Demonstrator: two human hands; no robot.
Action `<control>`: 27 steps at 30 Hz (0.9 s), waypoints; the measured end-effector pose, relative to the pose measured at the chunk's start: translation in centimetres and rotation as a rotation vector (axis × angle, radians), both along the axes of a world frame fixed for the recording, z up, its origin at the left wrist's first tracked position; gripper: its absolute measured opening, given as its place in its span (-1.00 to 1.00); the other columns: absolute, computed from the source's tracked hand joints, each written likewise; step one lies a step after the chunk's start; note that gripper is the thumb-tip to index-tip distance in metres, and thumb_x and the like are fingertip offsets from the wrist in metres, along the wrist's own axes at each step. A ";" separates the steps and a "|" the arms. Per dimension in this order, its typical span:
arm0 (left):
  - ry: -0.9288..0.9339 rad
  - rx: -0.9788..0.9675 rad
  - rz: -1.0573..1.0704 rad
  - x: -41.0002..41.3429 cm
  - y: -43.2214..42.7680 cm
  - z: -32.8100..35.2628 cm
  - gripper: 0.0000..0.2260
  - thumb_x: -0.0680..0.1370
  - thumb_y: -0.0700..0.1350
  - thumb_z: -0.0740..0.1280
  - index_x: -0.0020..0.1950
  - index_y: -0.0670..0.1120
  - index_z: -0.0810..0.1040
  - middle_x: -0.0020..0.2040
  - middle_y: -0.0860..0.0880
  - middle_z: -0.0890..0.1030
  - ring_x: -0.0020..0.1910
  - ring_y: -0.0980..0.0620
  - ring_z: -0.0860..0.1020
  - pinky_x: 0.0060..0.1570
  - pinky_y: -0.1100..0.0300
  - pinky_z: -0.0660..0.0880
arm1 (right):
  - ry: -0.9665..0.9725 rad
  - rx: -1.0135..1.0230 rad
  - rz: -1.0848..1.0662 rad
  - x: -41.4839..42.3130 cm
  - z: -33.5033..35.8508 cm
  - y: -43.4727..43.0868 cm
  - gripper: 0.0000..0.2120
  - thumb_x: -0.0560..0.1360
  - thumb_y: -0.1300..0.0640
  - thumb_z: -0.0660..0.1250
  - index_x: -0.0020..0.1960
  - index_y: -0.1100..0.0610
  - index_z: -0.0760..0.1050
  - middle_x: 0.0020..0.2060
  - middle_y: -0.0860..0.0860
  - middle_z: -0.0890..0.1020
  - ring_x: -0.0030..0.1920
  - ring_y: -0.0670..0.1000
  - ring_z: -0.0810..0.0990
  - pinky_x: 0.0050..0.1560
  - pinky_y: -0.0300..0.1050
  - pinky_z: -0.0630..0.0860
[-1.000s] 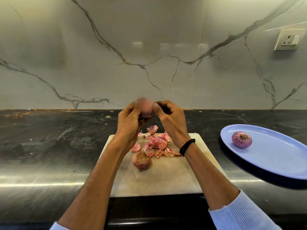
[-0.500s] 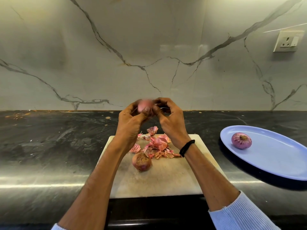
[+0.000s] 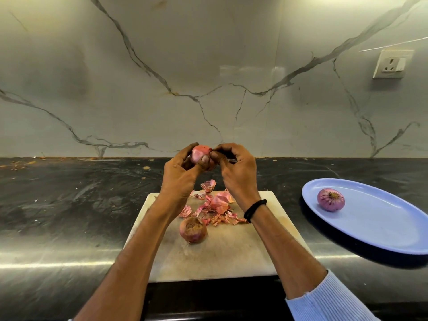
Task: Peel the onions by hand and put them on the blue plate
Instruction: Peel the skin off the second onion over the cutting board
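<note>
My left hand (image 3: 183,176) grips a pink onion (image 3: 199,152) held up above the far end of the cutting board (image 3: 229,256). My right hand (image 3: 236,170) pinches the onion's skin at its right side with thumb and fingertips. An unpeeled onion (image 3: 193,230) lies on the board, just in front of a heap of pink peels (image 3: 214,206). One peeled onion (image 3: 330,199) rests on the left part of the blue plate (image 3: 382,228), right of the board.
The board and plate sit on a dark, glossy counter (image 3: 69,205) backed by a veined marble wall. A wall socket (image 3: 392,64) is at the upper right. Crumbs lie along the counter's far left edge.
Both hands have stayed above the board while the onion turned between the fingers. My right fingertips have closed in on its skin. The onions on the board and plate have not moved.
</note>
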State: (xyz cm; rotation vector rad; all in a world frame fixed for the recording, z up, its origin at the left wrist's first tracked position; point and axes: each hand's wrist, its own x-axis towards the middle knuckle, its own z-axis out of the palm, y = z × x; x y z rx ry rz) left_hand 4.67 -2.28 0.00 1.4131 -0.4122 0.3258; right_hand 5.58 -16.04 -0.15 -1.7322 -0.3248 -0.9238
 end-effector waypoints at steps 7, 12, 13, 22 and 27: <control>-0.008 0.029 0.008 -0.2 -0.1 -0.1 -0.70 0.53 -0.25 0.40 0.26 -0.09 0.56 0.05 0.08 0.64 -0.01 0.29 0.65 -0.04 0.40 0.54 | -0.110 -0.067 -0.086 0.3 -0.4 0.2 -0.96 0.52 0.28 0.42 -0.03 0.20 0.62 -0.07 0.05 0.59 -0.06 -0.04 0.59 -0.02 -0.38 0.53; -0.026 0.042 0.017 -0.3 -0.2 0.0 -0.74 0.51 -0.21 0.41 0.12 0.09 0.55 0.01 0.15 0.64 -0.02 0.32 0.64 -0.06 0.42 0.53 | -0.164 -0.108 -0.109 0.3 -0.6 0.4 -0.92 0.54 0.35 0.38 0.01 0.27 0.63 -0.07 0.09 0.59 -0.08 -0.05 0.56 -0.02 -0.39 0.53; -0.029 0.042 0.021 -0.2 -0.1 -0.1 -0.73 0.50 -0.20 0.41 0.14 0.08 0.55 0.01 0.16 0.64 -0.02 0.33 0.64 -0.06 0.42 0.53 | -0.173 -0.127 -0.115 0.4 -0.6 0.5 -0.91 0.53 0.36 0.36 0.00 0.28 0.62 -0.08 0.09 0.58 -0.08 -0.03 0.56 -0.02 -0.36 0.54; -0.006 0.036 0.051 0.0 -0.3 -0.3 -0.60 0.53 -0.22 0.41 0.36 -0.07 0.50 0.07 0.15 0.61 0.00 0.36 0.62 -0.04 0.44 0.53 | -0.142 -0.281 -0.148 0.5 -1.2 1.3 -0.79 0.47 0.29 0.08 -0.03 0.26 0.47 -0.09 0.05 0.43 -0.08 0.06 0.43 -0.12 -0.27 0.36; 0.044 -0.068 0.078 0.2 -0.4 -0.1 -0.65 0.50 -0.08 0.40 0.27 -0.13 0.60 0.08 -0.05 0.70 0.09 0.07 0.67 0.14 0.18 0.60 | -0.162 -0.280 -0.125 -0.3 -1.5 2.3 -0.82 0.47 0.36 0.10 -0.06 0.24 0.45 -0.13 0.09 0.46 -0.12 0.04 0.41 -0.14 -0.33 0.33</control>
